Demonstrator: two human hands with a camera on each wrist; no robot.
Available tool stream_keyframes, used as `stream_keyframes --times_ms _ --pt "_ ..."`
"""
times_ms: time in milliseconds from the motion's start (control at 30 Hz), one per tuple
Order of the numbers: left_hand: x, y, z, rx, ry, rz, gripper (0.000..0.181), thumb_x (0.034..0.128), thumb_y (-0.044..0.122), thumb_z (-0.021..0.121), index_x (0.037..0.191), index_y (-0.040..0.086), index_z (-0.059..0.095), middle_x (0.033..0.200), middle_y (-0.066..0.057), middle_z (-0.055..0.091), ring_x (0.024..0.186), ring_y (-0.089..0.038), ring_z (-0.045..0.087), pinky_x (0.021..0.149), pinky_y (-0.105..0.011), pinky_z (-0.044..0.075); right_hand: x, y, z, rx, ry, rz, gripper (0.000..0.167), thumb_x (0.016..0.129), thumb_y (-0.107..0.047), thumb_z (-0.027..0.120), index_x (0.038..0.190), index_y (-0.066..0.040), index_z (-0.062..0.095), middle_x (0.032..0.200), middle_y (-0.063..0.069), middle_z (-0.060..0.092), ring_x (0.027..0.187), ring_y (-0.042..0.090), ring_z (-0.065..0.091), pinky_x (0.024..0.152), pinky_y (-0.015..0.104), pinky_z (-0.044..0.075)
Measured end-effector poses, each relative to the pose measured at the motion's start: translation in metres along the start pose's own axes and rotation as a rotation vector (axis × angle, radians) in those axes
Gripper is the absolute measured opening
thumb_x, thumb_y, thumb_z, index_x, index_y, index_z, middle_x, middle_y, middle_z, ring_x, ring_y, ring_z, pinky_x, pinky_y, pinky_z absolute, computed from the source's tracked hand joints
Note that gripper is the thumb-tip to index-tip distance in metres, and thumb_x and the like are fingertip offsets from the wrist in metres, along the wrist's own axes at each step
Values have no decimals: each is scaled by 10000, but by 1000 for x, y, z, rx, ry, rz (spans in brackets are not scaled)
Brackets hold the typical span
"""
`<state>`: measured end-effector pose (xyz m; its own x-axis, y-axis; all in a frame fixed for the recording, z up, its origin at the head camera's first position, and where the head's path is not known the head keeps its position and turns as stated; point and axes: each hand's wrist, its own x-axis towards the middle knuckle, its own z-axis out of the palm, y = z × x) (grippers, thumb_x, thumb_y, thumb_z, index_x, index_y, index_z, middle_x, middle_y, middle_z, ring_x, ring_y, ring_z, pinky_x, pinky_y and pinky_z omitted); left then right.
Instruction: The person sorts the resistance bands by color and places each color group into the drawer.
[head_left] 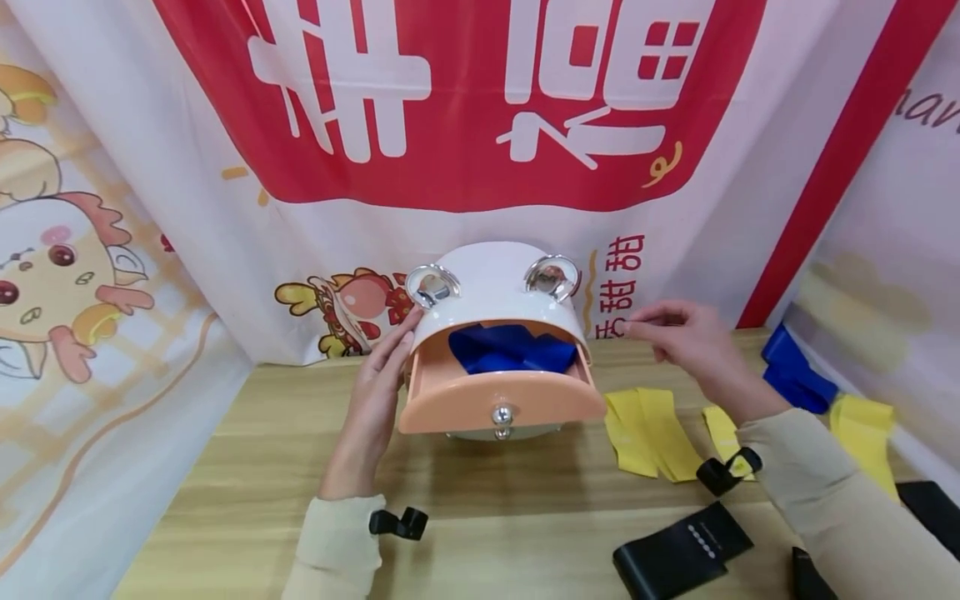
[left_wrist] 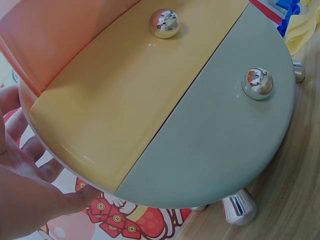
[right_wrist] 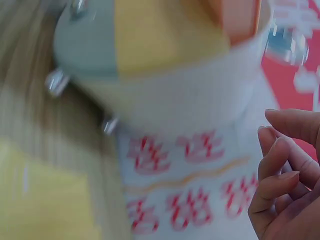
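Observation:
A small white drawer box (head_left: pixel 491 271) with two silver ear-like rings stands against the backdrop. Its orange top drawer (head_left: pixel 450 406) is pulled out, and a folded blue cloth strip (head_left: pixel 517 354) lies inside. Below, the yellow drawer (left_wrist: pixel 125 95) and the grey-green drawer (left_wrist: pixel 215 135) are closed; each has a round silver knob. My left hand (head_left: pixel 375 400) rests against the box's left side, fingers stretched along it. To the right of the box, my right hand (head_left: pixel 693 346) hovers in the air with loosely bent fingers, holding nothing; the right wrist view is blurred around the box.
Right of the box lie yellow strips (head_left: pixel 652 433), with another yellow strip (head_left: pixel 862 429) and a blue strip (head_left: pixel 798 371) farther right. A black folded strip (head_left: pixel 678 554) is on the wooden table (head_left: pixel 247 500) near the front. A printed cloth backdrop (head_left: pixel 465 187) hangs behind.

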<state>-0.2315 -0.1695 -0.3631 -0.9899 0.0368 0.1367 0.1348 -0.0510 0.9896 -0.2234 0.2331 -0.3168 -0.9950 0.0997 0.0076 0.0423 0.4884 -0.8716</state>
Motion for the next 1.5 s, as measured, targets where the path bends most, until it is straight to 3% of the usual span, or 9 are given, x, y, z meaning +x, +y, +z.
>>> stream_keyframes --times_ms 133,267,433,667,867,1033,1200,1300,1500 --pt "0 1 1 -2 -3 9 459 1099 508 568 1540 384 593 1637 214 507 1587 -72 364 1346 -525 263 14 33 -14 -46 61 76 446 991 -471 772 1271 -125 739 1042 -14 700 738 185 611 653 286 557" --pt "1 2 3 -2 5 18 452 1104 501 562 1540 385 593 1633 217 511 1590 -75 365 1347 -535 261 27 65 -26 -72 82 185 460 1038 -450 708 1368 -129 697 1275 71 679 914 253 633 743 294 582" --pt "7 5 5 9 1 31 449 1107 505 554 1539 391 592 1630 227 511 1592 -73 360 1343 -527 273 40 107 -38 -102 135 260 520 1073 -432 647 1462 -88 629 1518 196 571 1131 322 614 841 350 563" --pt "7 6 0 -7 20 48 453 1108 496 554 1541 370 597 1626 215 522 1581 -62 369 1348 -527 258 60 147 -33 -188 213 330 576 1053 -350 683 1515 -24 569 1510 283 575 1237 408 604 825 364 547" --pt "0 2 -1 -35 22 19 447 1106 485 561 1538 374 599 1627 217 513 1577 -57 372 1350 -502 261 64 163 -25 -292 238 350 563 1030 -267 711 1490 27 571 1501 321 566 1302 477 522 1044 586 529" --pt "-3 -2 3 -53 23 18 440 1114 456 562 1540 351 603 1629 187 509 1555 -82 404 1322 -499 314 60 170 -24 -334 289 317 584 1004 -252 726 1490 33 574 1479 331 573 1321 494 525 1120 631 481" --pt "0 -3 11 -41 -12 21 444 1113 469 559 1544 368 595 1637 178 506 1550 -104 414 1302 -511 340 56 175 -26 -396 334 352 601 1021 -278 658 1542 -6 527 1594 341 400 1389 521 426 1175 692 392" --pt "0 -4 12 -33 -15 9 438 1116 466 554 1543 380 592 1632 186 513 1552 -99 412 1301 -514 335 57 179 -28 -455 285 379 651 1040 -349 615 1574 -5 469 1614 366 328 1392 545 389 1170 715 382" --pt "-5 -2 6 -26 27 19 431 1115 476 551 1533 388 601 1629 188 504 1549 -96 410 1308 -512 330 68 175 -23 -559 155 361 925 1002 -593 623 1633 19 337 1603 426 275 1395 597 345 1168 753 390"
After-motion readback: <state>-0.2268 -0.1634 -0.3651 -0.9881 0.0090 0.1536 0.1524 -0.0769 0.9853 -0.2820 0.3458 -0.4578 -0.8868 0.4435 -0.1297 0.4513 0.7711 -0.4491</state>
